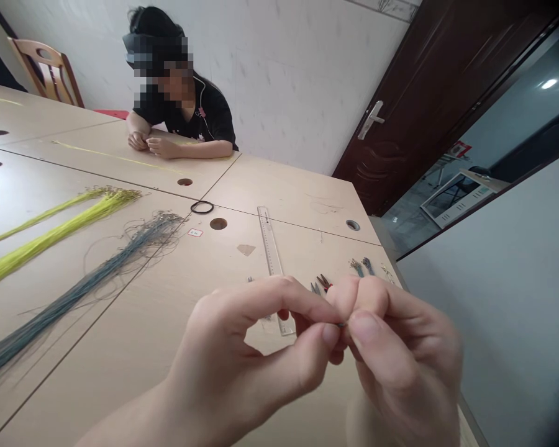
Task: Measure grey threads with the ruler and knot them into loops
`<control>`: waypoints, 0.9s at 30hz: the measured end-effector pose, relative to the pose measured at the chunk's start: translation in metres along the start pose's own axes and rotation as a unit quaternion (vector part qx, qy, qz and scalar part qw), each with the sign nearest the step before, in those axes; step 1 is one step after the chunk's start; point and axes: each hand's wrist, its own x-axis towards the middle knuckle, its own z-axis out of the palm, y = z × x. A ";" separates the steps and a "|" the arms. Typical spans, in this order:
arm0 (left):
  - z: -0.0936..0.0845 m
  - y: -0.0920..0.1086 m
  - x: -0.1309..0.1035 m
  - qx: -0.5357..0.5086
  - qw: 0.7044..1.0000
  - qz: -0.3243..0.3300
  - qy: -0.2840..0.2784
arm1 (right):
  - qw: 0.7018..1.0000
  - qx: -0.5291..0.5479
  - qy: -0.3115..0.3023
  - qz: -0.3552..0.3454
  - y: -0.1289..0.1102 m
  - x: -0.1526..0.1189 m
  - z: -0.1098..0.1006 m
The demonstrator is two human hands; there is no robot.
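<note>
Close to the camera, my left hand [265,347] and my right hand [395,347] meet fingertip to fingertip above the table. Each pinches with thumb and forefinger. Only a tiny dark sliver [341,324] shows where the fingertips come together, too small to name. Beyond my left hand lies a clear ruler [271,245], its near end partly covered by my fingers. Pliers with dark, red-edged handles [325,283] lie just past my knuckles. Two small bundles of short strands [362,267] rest farther right.
A long bundle of blue-grey cords [97,276] and yellow cord bundles [60,223] lie at left. A black ring [202,207], a table hole [218,224] and a roll of tape [353,225] are farther back. Across the table [298,180] sits a person in black [214,108].
</note>
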 end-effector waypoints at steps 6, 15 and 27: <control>-0.003 0.000 0.001 -0.005 1.000 0.003 0.005 | 1.000 -0.006 -0.012 -0.010 0.000 0.001 0.000; -0.003 -0.002 -0.001 -0.007 1.000 0.003 -0.004 | 1.000 -0.007 -0.011 -0.002 0.001 0.001 -0.001; -0.001 -0.002 0.000 0.011 1.000 0.010 0.013 | 1.000 -0.017 -0.012 -0.005 0.000 0.000 -0.002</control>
